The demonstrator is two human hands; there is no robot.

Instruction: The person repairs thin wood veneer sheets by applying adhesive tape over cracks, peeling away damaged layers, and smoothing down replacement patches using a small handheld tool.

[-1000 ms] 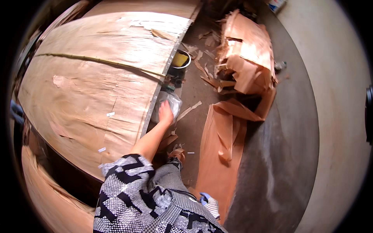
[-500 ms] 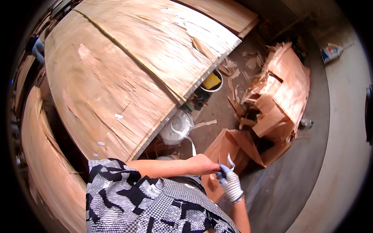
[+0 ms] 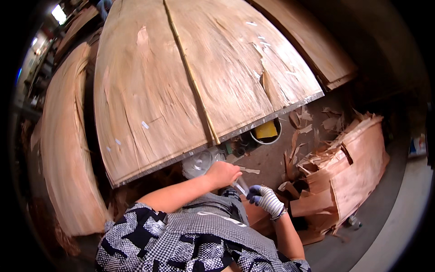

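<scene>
A short strip of whitish tape (image 3: 241, 186) spans the gap between my two hands. My bare left hand (image 3: 223, 174) is closed, gripping one end of it. The other end meets the curled fingers of my right hand (image 3: 268, 201), in a striped white and blue glove. Just beyond the hands is a large wood veneer sheet (image 3: 149, 86), on top of a wide stack. Along it lies a thin yellowish stick (image 3: 192, 77). Small white tape pieces (image 3: 145, 125) are stuck on the sheet, which has several splits near its right side.
Under the stack's near edge are a clear plastic bag (image 3: 198, 164) and a bucket (image 3: 277, 137) with something yellow inside. At right stands a bundle of torn veneer (image 3: 358, 167), with scraps on the floor. More veneer stacks lie left (image 3: 68, 145) and at the far right (image 3: 312, 41).
My view has swung to the right, so the veneer stack now lies more squarely ahead. My hands, close together before, have drawn apart with the tape between them.
</scene>
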